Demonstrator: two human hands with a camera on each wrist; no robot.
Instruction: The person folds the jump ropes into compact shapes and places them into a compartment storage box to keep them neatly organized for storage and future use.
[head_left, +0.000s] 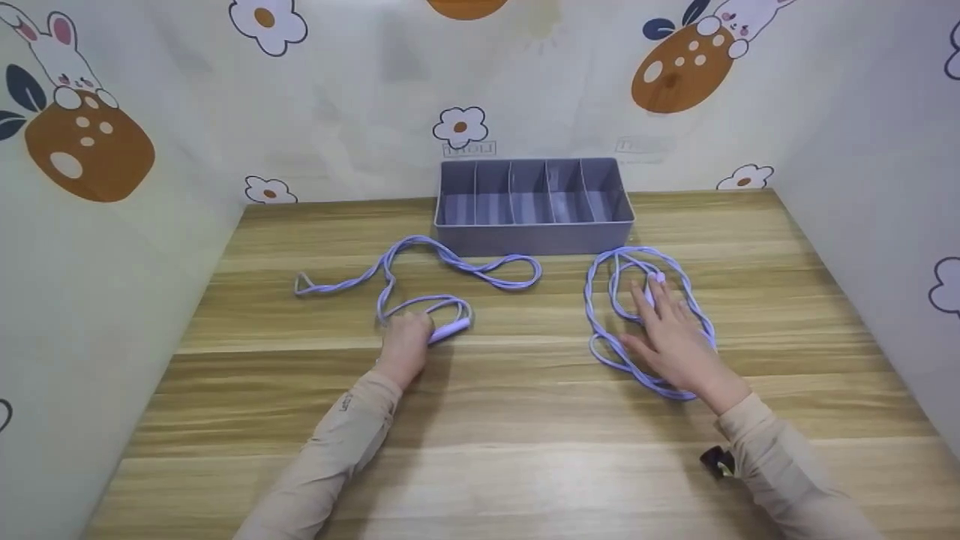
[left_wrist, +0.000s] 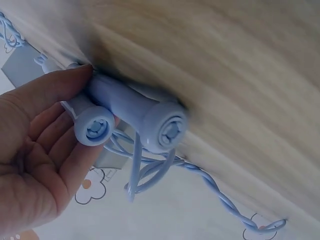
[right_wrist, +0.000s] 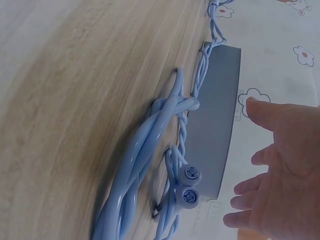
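Note:
A lavender-blue jump rope with twisted cord lies on the left half of the wooden table. My left hand grips its handles at the near end, thumb on one side and curled fingers on the other. Two handles, a nearer one and a longer-looking one, show side by side in the left wrist view. On the right lies a second jump rope, looped in a loose coil. Above this coil my right hand is spread, fingers extended over its handles, which sit together inside the loops.
A grey box with several upright dividers stands at the back of the table, against the patterned wall. Side walls rise at left and right. A small black object sits beside the right sleeve.

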